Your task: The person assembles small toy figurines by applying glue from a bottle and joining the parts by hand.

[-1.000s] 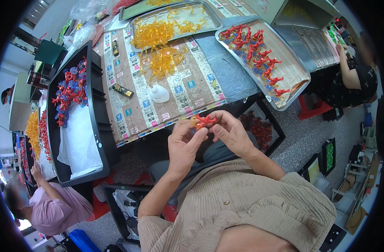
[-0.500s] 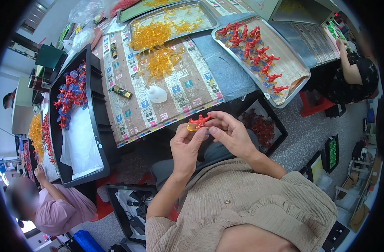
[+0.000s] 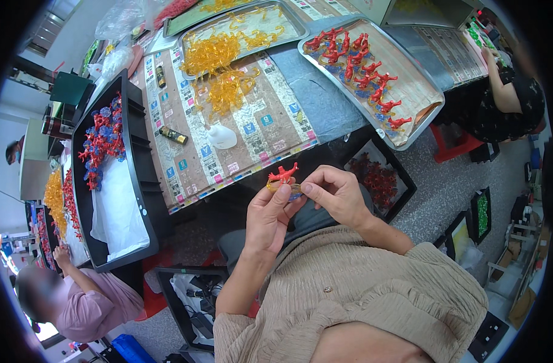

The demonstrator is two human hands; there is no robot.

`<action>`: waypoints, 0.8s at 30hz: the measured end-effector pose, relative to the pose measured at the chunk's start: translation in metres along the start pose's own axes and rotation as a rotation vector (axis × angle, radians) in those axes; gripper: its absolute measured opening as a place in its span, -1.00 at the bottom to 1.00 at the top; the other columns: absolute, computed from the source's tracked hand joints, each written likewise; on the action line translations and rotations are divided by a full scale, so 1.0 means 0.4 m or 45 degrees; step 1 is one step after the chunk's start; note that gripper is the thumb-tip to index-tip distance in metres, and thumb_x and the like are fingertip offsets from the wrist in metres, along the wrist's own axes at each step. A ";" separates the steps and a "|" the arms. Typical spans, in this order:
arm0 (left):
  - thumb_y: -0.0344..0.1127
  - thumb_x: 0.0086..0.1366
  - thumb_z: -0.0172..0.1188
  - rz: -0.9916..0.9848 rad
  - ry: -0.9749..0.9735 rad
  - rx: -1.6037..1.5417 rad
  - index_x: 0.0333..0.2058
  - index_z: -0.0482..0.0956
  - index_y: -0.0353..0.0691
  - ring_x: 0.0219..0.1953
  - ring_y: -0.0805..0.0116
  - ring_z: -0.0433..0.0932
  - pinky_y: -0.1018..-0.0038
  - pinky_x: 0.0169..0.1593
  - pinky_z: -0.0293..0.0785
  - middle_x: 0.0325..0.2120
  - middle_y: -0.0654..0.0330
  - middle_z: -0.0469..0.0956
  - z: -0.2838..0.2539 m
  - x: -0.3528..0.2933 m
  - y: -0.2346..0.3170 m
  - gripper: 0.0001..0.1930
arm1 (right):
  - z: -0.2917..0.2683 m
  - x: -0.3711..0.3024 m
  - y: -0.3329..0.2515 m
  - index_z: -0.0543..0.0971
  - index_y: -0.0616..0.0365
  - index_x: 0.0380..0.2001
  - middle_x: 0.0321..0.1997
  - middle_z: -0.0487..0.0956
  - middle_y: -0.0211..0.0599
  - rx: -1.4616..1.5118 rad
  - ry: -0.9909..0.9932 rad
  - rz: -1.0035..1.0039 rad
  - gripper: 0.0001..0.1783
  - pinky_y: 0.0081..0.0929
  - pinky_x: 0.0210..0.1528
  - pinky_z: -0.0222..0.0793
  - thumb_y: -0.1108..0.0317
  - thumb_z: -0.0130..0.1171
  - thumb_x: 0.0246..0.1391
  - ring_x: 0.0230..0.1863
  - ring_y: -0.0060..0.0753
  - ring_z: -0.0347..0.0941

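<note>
The toy (image 3: 283, 174) had turned in the left hand's (image 3: 267, 219) tight pinch; the right hand (image 3: 342, 196), fingers curled, pinched its base (image 3: 295, 188), partly hidden

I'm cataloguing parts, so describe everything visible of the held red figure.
The red figure looks glossy and plastic, with a branching body and limb-like projections. It stands roughly upright at the fingertips of the left hand, which grips the piece low down. A translucent yellow part and a blue part show below it; how they join is hidden. The right hand is close beside it; contact is unclear.
</note>
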State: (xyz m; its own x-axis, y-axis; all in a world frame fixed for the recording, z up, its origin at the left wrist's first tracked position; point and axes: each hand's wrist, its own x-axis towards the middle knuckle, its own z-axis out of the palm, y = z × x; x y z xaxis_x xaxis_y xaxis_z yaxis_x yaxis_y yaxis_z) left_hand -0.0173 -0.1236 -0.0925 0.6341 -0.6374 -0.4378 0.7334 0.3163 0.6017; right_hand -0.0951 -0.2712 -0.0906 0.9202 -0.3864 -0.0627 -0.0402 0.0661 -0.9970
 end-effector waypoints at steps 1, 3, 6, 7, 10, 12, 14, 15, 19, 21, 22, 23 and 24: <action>-0.34 0.33 0.13 0.004 -0.006 -0.023 -0.08 0.50 -0.31 -0.23 0.44 0.58 0.46 -0.06 0.58 -0.21 0.19 0.58 0.003 -0.001 -0.002 -0.76 | 0.000 -0.002 -0.004 0.59 0.27 -0.39 -0.44 0.51 -0.47 -0.008 0.006 -0.005 -0.85 -0.72 -0.48 0.28 0.38 0.23 0.12 -0.48 -0.77 0.37; -0.34 0.33 0.13 0.008 -0.018 -0.044 -0.09 0.51 -0.30 -0.22 0.44 0.58 0.46 -0.05 0.58 -0.21 0.19 0.58 0.005 -0.002 -0.004 -0.77 | -0.001 -0.003 -0.010 0.59 0.28 -0.40 -0.45 0.50 -0.46 -0.016 0.016 -0.013 -0.85 -0.71 -0.48 0.27 0.39 0.23 0.11 -0.49 -0.77 0.36; -0.34 0.33 0.13 0.006 -0.045 -0.038 -0.09 0.51 -0.31 -0.21 0.43 0.58 0.44 -0.04 0.58 -0.19 0.18 0.57 0.002 -0.004 -0.008 -0.77 | -0.004 -0.004 -0.013 0.59 0.28 -0.40 -0.45 0.50 -0.46 0.007 -0.003 -0.025 -0.86 -0.70 -0.47 0.27 0.40 0.21 0.12 -0.50 -0.77 0.35; -0.33 0.32 0.13 0.012 -0.057 -0.050 -0.07 0.49 -0.32 -0.20 0.41 0.58 0.43 -0.02 0.57 -0.18 0.17 0.57 0.005 -0.005 -0.010 -0.74 | -0.006 -0.005 -0.008 0.59 0.28 -0.38 -0.45 0.50 -0.45 -0.006 0.005 -0.059 -0.86 -0.70 -0.47 0.28 0.40 0.20 0.13 -0.50 -0.75 0.36; -0.35 0.30 0.15 0.027 -0.085 -0.078 -0.02 0.46 -0.34 -0.16 0.38 0.57 0.41 0.04 0.54 -0.14 0.15 0.55 0.013 -0.016 -0.015 -0.69 | -0.009 -0.018 -0.014 0.59 0.29 -0.33 -0.39 0.50 -0.41 0.002 0.009 -0.130 -0.83 -0.71 -0.46 0.32 0.38 0.14 0.18 -0.47 -0.71 0.39; -0.37 0.28 0.17 0.036 -0.107 -0.089 0.02 0.44 -0.35 -0.14 0.37 0.57 0.40 0.07 0.52 -0.12 0.14 0.55 0.016 -0.024 -0.017 -0.65 | -0.013 -0.029 -0.020 0.59 0.29 -0.29 -0.33 0.49 -0.38 0.024 0.011 -0.171 -0.80 -0.73 -0.44 0.35 0.35 0.10 0.22 -0.44 -0.69 0.41; -0.43 0.23 0.22 0.081 -0.194 -0.019 0.07 0.40 -0.36 -0.07 0.33 0.55 0.37 0.12 0.49 -0.08 0.12 0.53 0.015 -0.036 -0.021 -0.57 | -0.016 -0.040 -0.019 0.59 0.28 -0.26 -0.29 0.48 -0.38 -0.029 0.081 -0.231 -0.79 -0.72 -0.42 0.35 0.36 0.07 0.24 -0.39 -0.69 0.41; -0.43 0.23 0.22 0.084 -0.200 -0.012 0.07 0.40 -0.36 -0.07 0.33 0.55 0.37 0.12 0.49 -0.08 0.12 0.53 0.020 -0.044 -0.022 -0.57 | -0.019 -0.045 -0.021 0.59 0.28 -0.26 -0.29 0.48 -0.38 -0.025 0.085 -0.240 -0.79 -0.72 -0.42 0.35 0.36 0.07 0.24 -0.39 -0.69 0.41; -0.49 0.16 0.28 0.124 -0.162 0.073 0.05 0.42 -0.33 -0.02 0.33 0.52 0.35 0.14 0.45 -0.05 0.14 0.51 0.038 -0.075 -0.032 -0.55 | -0.032 -0.073 -0.029 0.58 0.28 -0.24 -0.27 0.49 -0.39 -0.106 0.048 -0.314 -0.83 -0.72 -0.39 0.36 0.39 0.13 0.18 -0.36 -0.68 0.41; -0.52 0.14 0.29 0.136 -0.172 0.114 0.03 0.45 -0.31 0.00 0.35 0.50 0.35 0.16 0.44 -0.02 0.17 0.49 0.042 -0.087 -0.038 -0.56 | -0.037 -0.089 -0.037 0.58 0.27 -0.24 -0.26 0.49 -0.38 -0.135 0.043 -0.342 -0.84 -0.72 -0.38 0.36 0.41 0.16 0.16 -0.35 -0.68 0.42; -0.52 0.14 0.29 0.179 -0.182 0.168 0.04 0.44 -0.32 -0.02 0.35 0.51 0.37 0.14 0.44 -0.03 0.16 0.50 0.043 -0.093 -0.043 -0.55 | -0.040 -0.098 -0.041 0.59 0.26 -0.24 -0.26 0.49 -0.37 -0.159 0.028 -0.336 -0.84 -0.71 -0.36 0.36 0.43 0.20 0.12 -0.35 -0.67 0.42; -0.52 0.15 0.29 0.224 -0.193 0.223 0.05 0.43 -0.33 -0.03 0.35 0.52 0.39 0.13 0.44 -0.04 0.14 0.50 0.042 -0.095 -0.046 -0.54 | -0.041 -0.102 -0.044 0.59 0.25 -0.24 -0.27 0.50 -0.36 -0.182 0.014 -0.332 -0.83 -0.70 -0.35 0.37 0.45 0.24 0.08 -0.34 -0.66 0.43; -0.52 0.15 0.29 0.228 -0.203 0.233 0.05 0.43 -0.33 -0.03 0.35 0.52 0.39 0.13 0.44 -0.04 0.14 0.50 0.043 -0.096 -0.049 -0.54 | -0.042 -0.106 -0.051 0.59 0.25 -0.24 -0.27 0.50 -0.36 -0.179 0.023 -0.344 -0.83 -0.70 -0.35 0.37 0.45 0.24 0.08 -0.34 -0.66 0.43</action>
State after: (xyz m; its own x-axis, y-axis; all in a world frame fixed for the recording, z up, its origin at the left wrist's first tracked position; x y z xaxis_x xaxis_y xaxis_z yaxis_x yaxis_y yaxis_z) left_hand -0.0602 -0.1175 -0.0761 0.6920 -0.6900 -0.2123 0.5482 0.3108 0.7765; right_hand -0.1400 -0.2714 -0.0682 0.8980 -0.3890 0.2057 0.1502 -0.1684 -0.9742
